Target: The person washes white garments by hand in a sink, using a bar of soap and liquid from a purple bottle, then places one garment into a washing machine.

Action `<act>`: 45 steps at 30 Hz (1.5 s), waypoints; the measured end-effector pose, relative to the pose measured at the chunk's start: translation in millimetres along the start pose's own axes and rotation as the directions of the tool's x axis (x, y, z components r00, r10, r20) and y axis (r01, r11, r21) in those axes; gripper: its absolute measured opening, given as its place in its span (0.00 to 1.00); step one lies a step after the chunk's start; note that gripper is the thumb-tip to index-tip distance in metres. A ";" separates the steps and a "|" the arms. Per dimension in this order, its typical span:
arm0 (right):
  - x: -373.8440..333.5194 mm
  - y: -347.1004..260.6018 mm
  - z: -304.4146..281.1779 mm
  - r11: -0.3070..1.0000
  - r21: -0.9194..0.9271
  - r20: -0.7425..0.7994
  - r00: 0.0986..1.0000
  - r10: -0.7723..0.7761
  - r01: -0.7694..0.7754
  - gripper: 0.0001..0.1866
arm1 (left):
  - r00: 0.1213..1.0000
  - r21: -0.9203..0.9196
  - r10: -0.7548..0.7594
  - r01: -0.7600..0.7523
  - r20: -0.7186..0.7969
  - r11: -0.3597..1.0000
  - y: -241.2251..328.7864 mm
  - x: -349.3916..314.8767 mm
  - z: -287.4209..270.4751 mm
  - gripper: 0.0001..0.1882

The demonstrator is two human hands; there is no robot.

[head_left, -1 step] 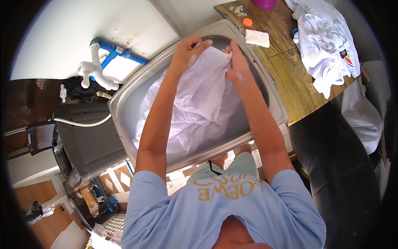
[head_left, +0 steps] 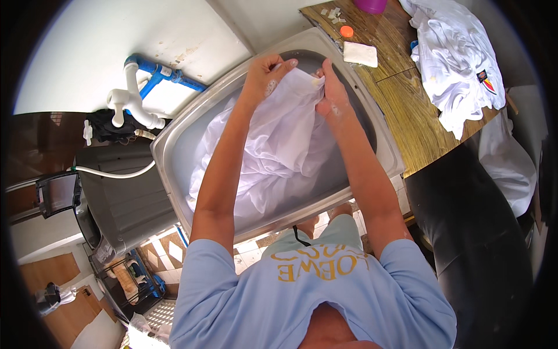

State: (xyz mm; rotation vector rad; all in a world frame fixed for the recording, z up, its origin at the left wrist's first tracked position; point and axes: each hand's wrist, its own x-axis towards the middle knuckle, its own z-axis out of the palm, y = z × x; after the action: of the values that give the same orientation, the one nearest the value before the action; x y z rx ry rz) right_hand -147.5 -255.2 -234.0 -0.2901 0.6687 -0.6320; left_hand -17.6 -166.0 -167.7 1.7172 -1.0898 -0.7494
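My left hand [head_left: 266, 75] and right hand [head_left: 332, 92] gripped the white cloth [head_left: 278, 139], edge between them, folds trailing toward me!

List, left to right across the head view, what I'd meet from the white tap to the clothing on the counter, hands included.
White tap → left hand → right hand → purple container → white clothing.

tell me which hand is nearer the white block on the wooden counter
Right. The right hand is just below and left of the white block in the picture; the left hand is farther to its left.
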 end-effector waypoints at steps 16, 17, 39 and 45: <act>-20.3 -19.9 12.8 0.907 -0.421 0.278 0.953 0.118 0.011 0.09 | 0.978 -0.536 -0.160 0.064 -0.133 0.842 -40.2 -34.1 -8.2 0.15; -21.2 -22.8 11.9 0.851 -0.523 0.311 0.942 0.129 0.057 0.08 | 0.975 -0.561 -0.169 0.059 -0.146 0.826 -42.3 -34.1 -12.4 0.15; -22.3 41.8 16.7 0.975 0.011 -0.022 0.975 0.221 -0.221 0.20 | 0.857 0.676 0.476 -0.233 -0.197 0.699 -31.0 9.2 41.9 0.07; 33.9 41.8 -58.3 0.930 0.275 0.622 0.783 0.022 -0.245 0.19 | 0.846 0.547 0.511 -0.359 -0.152 0.757 -27.5 27.9 69.2 0.07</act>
State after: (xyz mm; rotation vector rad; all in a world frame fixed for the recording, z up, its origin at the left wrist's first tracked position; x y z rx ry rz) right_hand -146.3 -247.1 -312.8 -0.1025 -0.0584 -0.4626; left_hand -55.0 -213.3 -219.4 1.8031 -1.4882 0.1143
